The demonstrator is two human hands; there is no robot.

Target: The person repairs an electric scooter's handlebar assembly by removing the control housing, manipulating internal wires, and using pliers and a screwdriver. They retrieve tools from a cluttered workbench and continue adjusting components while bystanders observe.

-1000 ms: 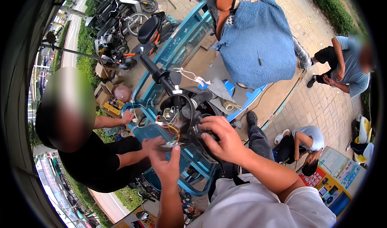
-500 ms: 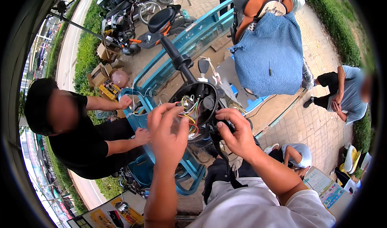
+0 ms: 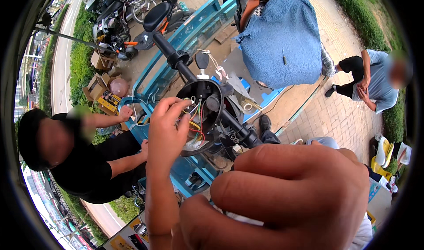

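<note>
Left hand (image 3: 167,134) is half open at the mouth of that round black housing (image 3: 219,103) mid-handlebar (image 3: 239,127), fingertips by the wires (image 3: 202,127). Can't tell if it's pinching one, and it covers the housing's left side. Right hand (image 3: 296,192) is massive up close, fingers curled, tips hidden, so can't tell if it's gripping anything.

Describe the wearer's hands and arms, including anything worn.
The bare left hand and bare left forearm show no glove, sleeve or watch. The bare right hand shows no glove; its forearm is mostly hidden. White fabric, probably a shirt, shows beside it.
</note>
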